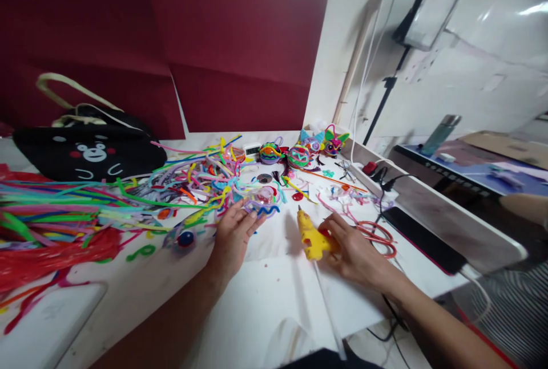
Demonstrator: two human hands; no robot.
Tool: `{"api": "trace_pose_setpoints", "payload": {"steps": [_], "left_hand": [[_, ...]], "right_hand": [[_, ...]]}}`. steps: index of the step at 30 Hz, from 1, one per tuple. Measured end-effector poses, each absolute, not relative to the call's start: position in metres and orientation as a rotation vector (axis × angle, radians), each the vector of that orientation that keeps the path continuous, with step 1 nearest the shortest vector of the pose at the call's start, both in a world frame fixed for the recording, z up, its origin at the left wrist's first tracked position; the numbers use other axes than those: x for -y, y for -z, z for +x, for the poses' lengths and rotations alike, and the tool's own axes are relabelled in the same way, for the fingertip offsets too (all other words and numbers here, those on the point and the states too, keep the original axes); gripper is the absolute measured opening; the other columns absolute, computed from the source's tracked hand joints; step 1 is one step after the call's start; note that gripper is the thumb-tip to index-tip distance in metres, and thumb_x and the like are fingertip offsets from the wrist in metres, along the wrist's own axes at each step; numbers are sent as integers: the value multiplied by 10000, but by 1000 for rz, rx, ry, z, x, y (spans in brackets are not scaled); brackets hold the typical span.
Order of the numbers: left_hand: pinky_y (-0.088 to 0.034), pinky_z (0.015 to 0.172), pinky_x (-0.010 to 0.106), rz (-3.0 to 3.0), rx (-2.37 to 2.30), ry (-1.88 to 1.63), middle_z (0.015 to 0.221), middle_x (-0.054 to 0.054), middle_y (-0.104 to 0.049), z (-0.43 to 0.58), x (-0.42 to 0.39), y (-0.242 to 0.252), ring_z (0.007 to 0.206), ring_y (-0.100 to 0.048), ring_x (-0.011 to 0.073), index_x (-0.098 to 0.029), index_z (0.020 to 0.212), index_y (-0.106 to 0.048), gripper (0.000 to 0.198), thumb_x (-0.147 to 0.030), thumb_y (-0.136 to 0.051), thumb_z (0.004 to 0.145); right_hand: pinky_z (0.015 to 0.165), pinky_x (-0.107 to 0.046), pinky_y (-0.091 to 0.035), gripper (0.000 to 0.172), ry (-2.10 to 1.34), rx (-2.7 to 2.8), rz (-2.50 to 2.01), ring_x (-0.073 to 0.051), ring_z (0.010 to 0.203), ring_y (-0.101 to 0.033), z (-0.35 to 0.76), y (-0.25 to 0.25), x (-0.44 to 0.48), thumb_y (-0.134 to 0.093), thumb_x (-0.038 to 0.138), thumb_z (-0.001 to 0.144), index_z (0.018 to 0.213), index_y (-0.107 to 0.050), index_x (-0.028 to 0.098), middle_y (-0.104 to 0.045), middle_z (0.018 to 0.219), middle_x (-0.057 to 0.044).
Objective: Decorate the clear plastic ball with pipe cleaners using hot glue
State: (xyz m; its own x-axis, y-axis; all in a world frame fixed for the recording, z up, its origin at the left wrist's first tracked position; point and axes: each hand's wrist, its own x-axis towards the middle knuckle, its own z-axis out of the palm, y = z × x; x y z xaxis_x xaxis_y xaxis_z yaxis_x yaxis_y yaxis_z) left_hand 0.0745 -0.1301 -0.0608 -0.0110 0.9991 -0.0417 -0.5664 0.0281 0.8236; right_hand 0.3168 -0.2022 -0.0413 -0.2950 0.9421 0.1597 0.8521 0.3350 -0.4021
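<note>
Clear plastic shell (264,195), at 10 o'clock from yellow glue gun (314,242), pinched at rim by half-curled left hand (234,232); probably light, slippery, best held there. Gun clasped in curled right hand (354,252).

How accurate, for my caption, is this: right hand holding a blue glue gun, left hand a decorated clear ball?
Wrong colour: the head view shows a yellow glue gun in the right hand. The left hand does hold a decorated clear ball.
</note>
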Motion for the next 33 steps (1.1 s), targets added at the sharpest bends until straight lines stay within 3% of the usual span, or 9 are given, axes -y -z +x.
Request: {"api": "trace_pose_setpoints", "payload": {"steps": [3, 6, 10, 22, 33], "left_hand": [[-530, 977, 432, 743, -813, -1431, 1028, 75, -710, 74, 131, 60, 997, -677, 212, -145, 1195, -563, 512, -108, -734, 714], [-533, 962, 439, 769, -830, -1437, 932, 52, -718, 75, 132, 60, 927, -695, 209, -140, 1212, -555, 558, -138, -758, 692], [-535, 938, 454, 831, -839, -1435, 901, 51, -714, 77, 132, 62, 912, -692, 224, -126, 1223, -541, 601, -193, -785, 678], [-588, 798, 383, 1019, -887, -1406, 947, 71, -724, 78, 139, 63, 902, -691, 236, -150, 1175, -565, 553, -239, -786, 675], [-591, 803, 381, 1062, -878, -1384, 957, 81, -725, 79, 142, 63, 908, -696, 248, -160, 1199, -592, 550, -217, -774, 683]], "right_hand": [[601, -279, -410, 284, -533, 2070, -1441, -162, 711, -522, 324, 25, 206, -598, 138, 720, 995, -553, 195, -557, 941, -55], [719, -312, -442, 88, -730, 2037, -1159, -196, 829, -540, 323, 10, 209, -591, 261, 834, 903, -577, 207, -566, 930, -54], [724, -316, -445, 192, -917, 2023, -1035, -189, 805, -534, 313, 3, 208, -609, 381, 857, 800, -554, 206, -548, 889, -33], [602, -250, -378, 335, -1070, 1944, -1043, -145, 707, -460, 306, 22, 195, -571, 532, 881, 845, -536, 201, -479, 795, -3], [619, -252, -405, 312, -1069, 1933, -1063, -157, 737, -487, 308, 29, 194, -584, 511, 878, 894, -566, 200, -512, 819, -11]]}}
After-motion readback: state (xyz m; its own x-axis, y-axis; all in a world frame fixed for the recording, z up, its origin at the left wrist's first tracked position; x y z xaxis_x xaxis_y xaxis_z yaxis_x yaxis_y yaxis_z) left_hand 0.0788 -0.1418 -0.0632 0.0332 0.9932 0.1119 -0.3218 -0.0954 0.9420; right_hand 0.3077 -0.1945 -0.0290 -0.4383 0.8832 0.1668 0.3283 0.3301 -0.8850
